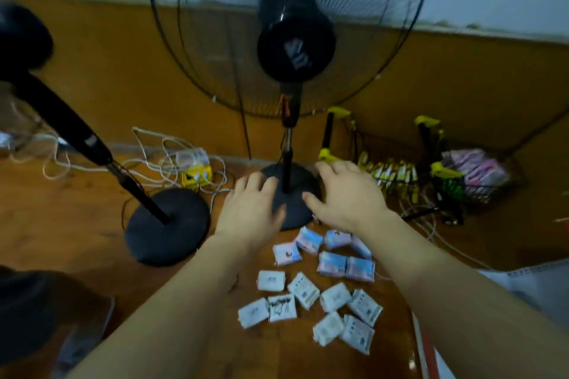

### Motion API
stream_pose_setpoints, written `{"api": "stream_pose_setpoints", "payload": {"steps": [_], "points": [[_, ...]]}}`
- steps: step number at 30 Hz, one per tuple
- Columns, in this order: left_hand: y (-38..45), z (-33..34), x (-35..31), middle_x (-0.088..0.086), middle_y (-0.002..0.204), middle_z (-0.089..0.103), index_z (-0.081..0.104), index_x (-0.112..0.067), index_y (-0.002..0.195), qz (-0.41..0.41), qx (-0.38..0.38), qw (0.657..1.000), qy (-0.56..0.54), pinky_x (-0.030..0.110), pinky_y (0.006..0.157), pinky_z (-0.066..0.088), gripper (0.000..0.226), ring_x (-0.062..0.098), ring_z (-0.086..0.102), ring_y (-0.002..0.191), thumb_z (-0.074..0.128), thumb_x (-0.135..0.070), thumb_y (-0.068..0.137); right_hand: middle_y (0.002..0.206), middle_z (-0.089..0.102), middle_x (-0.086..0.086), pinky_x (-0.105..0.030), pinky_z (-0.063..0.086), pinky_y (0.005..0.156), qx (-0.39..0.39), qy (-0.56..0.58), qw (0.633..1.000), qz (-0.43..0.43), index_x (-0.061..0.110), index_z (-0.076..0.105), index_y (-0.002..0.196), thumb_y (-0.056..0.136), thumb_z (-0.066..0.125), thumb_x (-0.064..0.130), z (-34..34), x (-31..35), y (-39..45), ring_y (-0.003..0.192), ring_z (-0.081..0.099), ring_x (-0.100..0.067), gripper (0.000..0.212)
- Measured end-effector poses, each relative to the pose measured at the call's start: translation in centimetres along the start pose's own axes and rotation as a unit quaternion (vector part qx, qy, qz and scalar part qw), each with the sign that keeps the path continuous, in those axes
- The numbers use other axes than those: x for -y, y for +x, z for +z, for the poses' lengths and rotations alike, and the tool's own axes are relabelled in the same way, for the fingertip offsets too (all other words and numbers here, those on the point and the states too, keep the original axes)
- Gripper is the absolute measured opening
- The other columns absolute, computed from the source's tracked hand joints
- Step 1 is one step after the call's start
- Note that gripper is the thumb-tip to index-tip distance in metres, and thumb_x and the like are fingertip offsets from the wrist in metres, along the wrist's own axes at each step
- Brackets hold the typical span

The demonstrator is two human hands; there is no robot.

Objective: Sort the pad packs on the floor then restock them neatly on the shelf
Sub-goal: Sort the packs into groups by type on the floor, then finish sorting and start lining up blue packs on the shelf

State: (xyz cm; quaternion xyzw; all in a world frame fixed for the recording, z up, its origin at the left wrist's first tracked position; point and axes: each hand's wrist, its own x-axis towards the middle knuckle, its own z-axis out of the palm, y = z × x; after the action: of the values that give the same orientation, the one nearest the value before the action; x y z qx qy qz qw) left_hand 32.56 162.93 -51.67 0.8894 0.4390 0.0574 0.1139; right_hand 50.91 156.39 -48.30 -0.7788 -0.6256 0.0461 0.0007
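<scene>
While my left hand (251, 209) and right hand (348, 194) hover spread, holding nothing, pad packs (311, 283) lie nearer me, below wrists; right hand closer.

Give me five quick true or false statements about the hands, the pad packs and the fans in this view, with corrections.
1. Both hands hold nothing. True: the left hand and right hand are spread open.
2. The pad packs lie on the floor. True.
3. The right hand pinches a pack. False: its grip is empty.
4. Only one fan base shows. False: two, the centre fan base and the left fan base.
5. The wire basket holds pinkish packs. True.
</scene>
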Motion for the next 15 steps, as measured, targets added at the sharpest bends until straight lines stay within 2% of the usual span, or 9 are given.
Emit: {"api": "stream_pose_setpoints", "payload": {"steps": [7, 11, 15], "points": [[1.6, -11.6, -6.8, 0.002, 0.137, 0.044, 0.041, -0.024, 0.139, 0.013, -0.034, 0.999, -0.007, 0.043, 0.101, 0.047, 0.049, 0.028, 0.044, 0.127, 0.048, -0.049, 0.098, 0.144, 0.045, -0.008, -0.048, 0.042, 0.105, -0.050, -0.015, 0.999, -0.007, 0.020, 0.037, 0.146, 0.093, 0.039, 0.064, -12.7, -3.0, -2.8, 0.135, 0.038, -0.031, 0.069], [2.0, -18.0, -11.5, 0.003, 0.147, 0.041, 0.035, -0.024, 0.148, 0.021, -0.076, 0.997, -0.009, 0.044, 0.105, 0.045, 0.060, 0.027, 0.041, 0.135, 0.047, -0.054, 0.098, 0.149, 0.041, -0.008, -0.050, 0.037, 0.111, -0.082, -0.027, 0.996, 0.007, 0.022, 0.034, 0.149, 0.093, 0.038, 0.065, -19.5, -4.9, -5.3, 0.140, 0.034, -0.030, 0.072], [2.0, -24.0, -16.1, 0.004, 0.148, 0.042, 0.035, -0.024, 0.149, 0.054, -0.109, 0.993, -0.007, 0.046, 0.108, 0.043, 0.061, 0.028, 0.039, 0.137, 0.047, -0.054, 0.097, 0.151, 0.039, -0.008, -0.049, 0.035, 0.112, -0.116, -0.034, 0.992, 0.028, 0.022, 0.032, 0.151, 0.093, 0.038, 0.064, -25.9, -6.8, -8.8, 0.141, 0.032, -0.030, 0.072]]}}
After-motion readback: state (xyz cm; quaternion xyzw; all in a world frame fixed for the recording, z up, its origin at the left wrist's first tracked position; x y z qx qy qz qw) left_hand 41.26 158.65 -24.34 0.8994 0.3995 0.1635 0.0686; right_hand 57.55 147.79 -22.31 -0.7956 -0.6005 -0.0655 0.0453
